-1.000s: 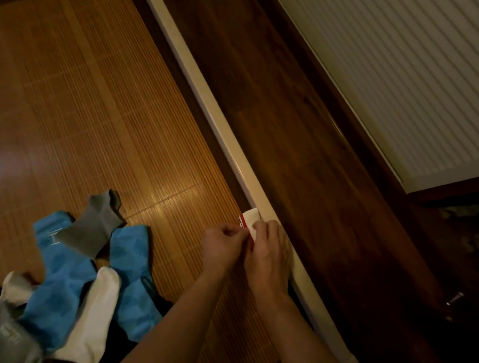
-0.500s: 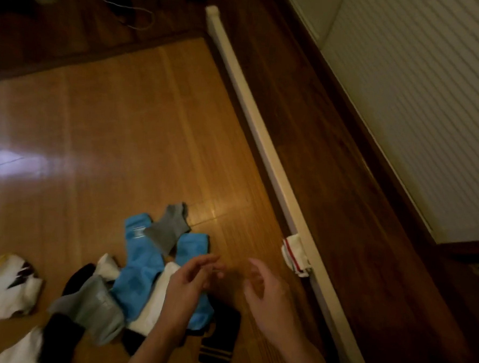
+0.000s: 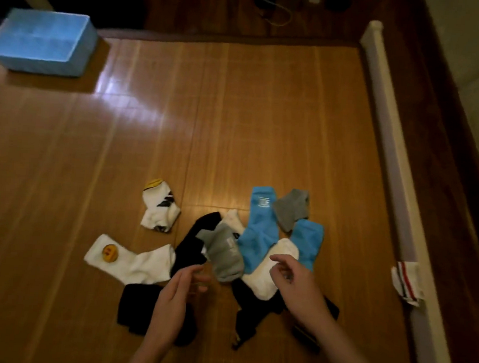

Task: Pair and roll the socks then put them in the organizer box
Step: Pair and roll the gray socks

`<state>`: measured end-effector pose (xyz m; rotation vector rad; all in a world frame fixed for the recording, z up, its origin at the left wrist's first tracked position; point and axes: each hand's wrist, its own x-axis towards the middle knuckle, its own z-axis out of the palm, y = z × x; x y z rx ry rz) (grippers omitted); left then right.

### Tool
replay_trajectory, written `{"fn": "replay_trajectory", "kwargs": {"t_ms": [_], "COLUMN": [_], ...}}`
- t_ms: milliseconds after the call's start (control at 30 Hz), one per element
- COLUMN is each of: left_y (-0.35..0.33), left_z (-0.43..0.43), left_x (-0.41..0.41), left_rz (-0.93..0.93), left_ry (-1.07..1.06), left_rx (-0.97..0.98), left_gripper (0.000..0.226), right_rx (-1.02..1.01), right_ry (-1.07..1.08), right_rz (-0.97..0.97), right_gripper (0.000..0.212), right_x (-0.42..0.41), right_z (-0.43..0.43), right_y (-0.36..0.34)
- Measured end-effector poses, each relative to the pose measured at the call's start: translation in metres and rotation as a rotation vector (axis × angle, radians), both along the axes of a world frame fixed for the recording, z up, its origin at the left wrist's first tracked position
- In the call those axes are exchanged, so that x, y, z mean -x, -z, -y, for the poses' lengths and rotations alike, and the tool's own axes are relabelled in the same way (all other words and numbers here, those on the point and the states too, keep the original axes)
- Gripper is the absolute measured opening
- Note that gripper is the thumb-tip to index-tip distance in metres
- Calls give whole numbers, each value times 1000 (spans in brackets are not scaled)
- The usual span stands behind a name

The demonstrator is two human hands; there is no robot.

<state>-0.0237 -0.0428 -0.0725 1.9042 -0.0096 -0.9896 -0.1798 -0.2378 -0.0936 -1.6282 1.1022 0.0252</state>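
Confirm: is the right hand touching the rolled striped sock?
Apart. Head view shows the right hand over the loose socks, with bare mat between it and the rolled striped sock by the rail.

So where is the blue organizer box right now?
In the head view, the blue organizer box sits on the floor at the far upper left, well apart from the loose sock pile in the lower middle.
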Motion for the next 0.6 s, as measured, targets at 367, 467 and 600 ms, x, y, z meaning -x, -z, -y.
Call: {"fn": "replay_trajectory", "kwargs": {"t_ms": [367, 467, 600], "left_y": [6, 10, 13], "left_z": [-80, -91, -100], "left_x": [-68, -76, -85], "left_rz": [-11, -15, -75], "left_ry": [-20, 6, 31], "left_rx": [23, 17, 1], "left_gripper": [35, 30, 31], "right_rx": [49, 135, -25], "right_ry": [-40, 17, 185], "right_rz": [-249, -306, -59], "right_gripper": [45, 24, 11], "right_x": [-101, -121, -154], "right_z": [-63, -67, -79], "right_y": [44, 47, 14]}}
